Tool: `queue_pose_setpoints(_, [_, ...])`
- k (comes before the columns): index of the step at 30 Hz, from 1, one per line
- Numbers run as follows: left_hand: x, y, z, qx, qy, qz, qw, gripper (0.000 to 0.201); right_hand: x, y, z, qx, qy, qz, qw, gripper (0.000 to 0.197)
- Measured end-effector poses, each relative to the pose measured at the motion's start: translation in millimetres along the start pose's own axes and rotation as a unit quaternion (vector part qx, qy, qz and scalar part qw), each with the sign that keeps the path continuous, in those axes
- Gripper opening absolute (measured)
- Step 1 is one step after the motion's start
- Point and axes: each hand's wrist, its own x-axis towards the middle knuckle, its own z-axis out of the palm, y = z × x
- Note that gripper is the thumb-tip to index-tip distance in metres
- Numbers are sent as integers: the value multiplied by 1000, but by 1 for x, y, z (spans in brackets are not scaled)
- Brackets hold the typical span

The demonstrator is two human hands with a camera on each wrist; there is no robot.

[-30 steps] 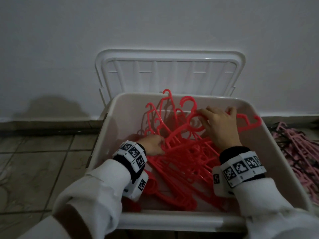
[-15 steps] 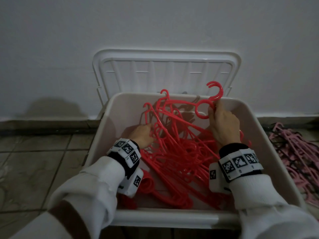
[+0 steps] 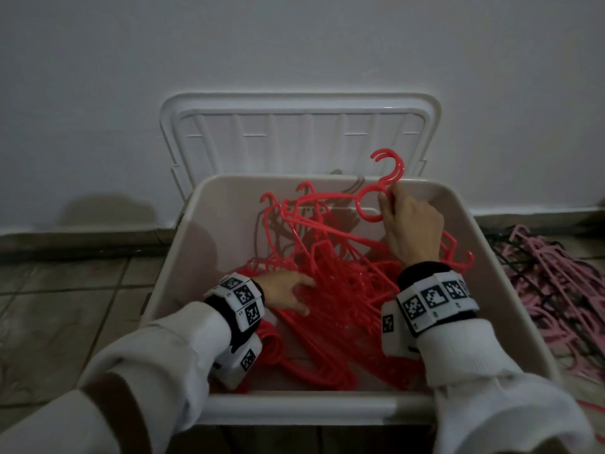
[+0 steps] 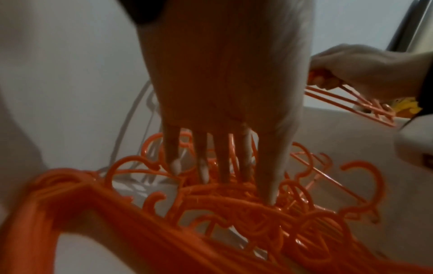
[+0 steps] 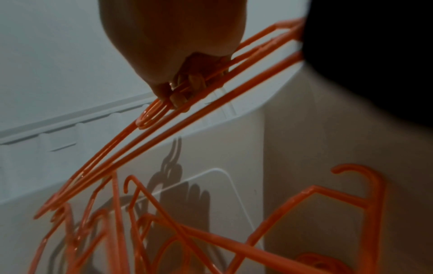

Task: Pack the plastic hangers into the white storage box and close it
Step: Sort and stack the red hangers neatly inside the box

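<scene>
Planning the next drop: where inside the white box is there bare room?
Free: the white plastic storage box floor along its left wall, beside the left hand. Crowded: the tangled red plastic hangers fill centre and right, under the right hand.

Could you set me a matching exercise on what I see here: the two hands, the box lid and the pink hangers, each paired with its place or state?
Things:
1. left hand
2. right hand
3. white plastic lid of the storage box
4. pile of pale pink plastic hangers

States:
A. stands open against the wall
B. lies on the floor outside the box
C. grips red hangers near their hooks
D. fingers spread straight into the red pile

Pairs: 1-D, 2-C, 3-A, 4-B
</scene>
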Motion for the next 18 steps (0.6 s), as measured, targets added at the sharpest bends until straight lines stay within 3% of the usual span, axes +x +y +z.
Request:
queue_pose_setpoints(3, [1,-2,4,52,-16,4,999,77,1,0,2,-1,-6,-10,1000,35])
queue_pose_setpoints(7, [2,-1,2,123,38,7,992,71,1,-2,2,3,-17,-22,1000,33])
queue_pose_setpoints(12, [2,1,5,68,24,7,997,73,0,-4,1,4,-29,-34,999,32])
queue_pose_setpoints(15, [1,2,4,33,19,40,998,60,0,-3,2,9,-29,-34,999,32])
queue_pose_setpoints(18, [0,7,-2,-27,46,86,995,27,1,-2,3,15,-18,-35,999,33])
